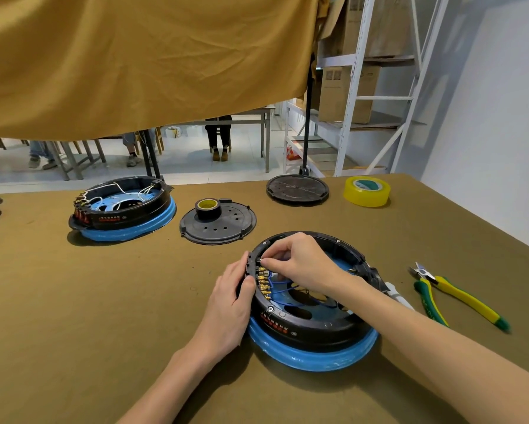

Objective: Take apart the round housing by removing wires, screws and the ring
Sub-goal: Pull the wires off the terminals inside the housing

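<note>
A round black housing [312,327] with a blue base ring [312,358] lies on the table in front of me. A row of brass terminals [264,284] with blue wires [287,293] lines the inside of its left wall. My left hand [231,304] grips the outside of that left wall, thumb on the rim. My right hand [300,263] reaches over the housing and pinches the topmost terminal of the row with its fingertips. What sits between those fingertips is too small to make out.
Yellow-and-green cutters [453,296] lie to the right. A second housing [122,206] with white wires stands at the back left. A black lid [223,226] carries a dark tape roll [208,208]. Another lid [296,189] and a yellow tape roll [367,191] are behind.
</note>
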Demonstrator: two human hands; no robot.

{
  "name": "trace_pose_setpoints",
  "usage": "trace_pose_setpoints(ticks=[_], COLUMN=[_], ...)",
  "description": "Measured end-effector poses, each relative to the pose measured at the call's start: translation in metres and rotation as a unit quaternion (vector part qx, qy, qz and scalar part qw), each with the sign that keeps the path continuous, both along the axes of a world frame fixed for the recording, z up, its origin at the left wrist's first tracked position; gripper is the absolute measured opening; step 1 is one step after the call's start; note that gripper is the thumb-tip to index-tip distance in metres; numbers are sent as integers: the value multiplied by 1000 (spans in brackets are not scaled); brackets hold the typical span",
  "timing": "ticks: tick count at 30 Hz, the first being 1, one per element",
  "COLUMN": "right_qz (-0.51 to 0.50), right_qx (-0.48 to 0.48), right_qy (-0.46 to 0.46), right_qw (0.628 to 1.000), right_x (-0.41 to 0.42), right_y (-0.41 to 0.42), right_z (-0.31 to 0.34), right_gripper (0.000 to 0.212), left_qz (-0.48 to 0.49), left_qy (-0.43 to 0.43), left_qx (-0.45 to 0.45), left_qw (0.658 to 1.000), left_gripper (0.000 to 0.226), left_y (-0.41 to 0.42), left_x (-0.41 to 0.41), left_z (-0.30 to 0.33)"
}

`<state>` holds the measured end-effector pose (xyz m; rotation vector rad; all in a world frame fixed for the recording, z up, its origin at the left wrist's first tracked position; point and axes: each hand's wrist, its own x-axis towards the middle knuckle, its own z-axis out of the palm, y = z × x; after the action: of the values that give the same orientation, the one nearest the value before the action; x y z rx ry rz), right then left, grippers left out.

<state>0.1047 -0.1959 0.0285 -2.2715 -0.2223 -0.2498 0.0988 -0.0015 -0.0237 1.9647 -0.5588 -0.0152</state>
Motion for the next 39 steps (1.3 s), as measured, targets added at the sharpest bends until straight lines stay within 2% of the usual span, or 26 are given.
trace_pose_setpoints(ticks=[3,8,13,18,27,39], right_qz=[3,4,-7,-9,-7,-13], right_qx=[14,-24,-15,7,-18,-23], right_qy=[25,-28,-24,-5,-29,-37], right_qw=[1000,999,1000,1000,999,999], right_x=[3,-2,-1,-2,-1,-3], right_y=[-3,2,4,3,3,5], right_z=[5,2,3,2,3,5], right_gripper=[14,13,14,15,12,12], left_qz=[0,-2,0,0,0,-2], left_qy=[2,2,4,6,3,11], left_qx=[1,1,7,6,12,7], left_qw=[1000,1000,1000,1000,1000,1000], left_gripper=[78,79,72,77,69,80], left_y=[0,-1,-1,-1,-1,0], left_x=[0,-1,0,-1,1,0], left_z=[0,1,2,3,1,3])
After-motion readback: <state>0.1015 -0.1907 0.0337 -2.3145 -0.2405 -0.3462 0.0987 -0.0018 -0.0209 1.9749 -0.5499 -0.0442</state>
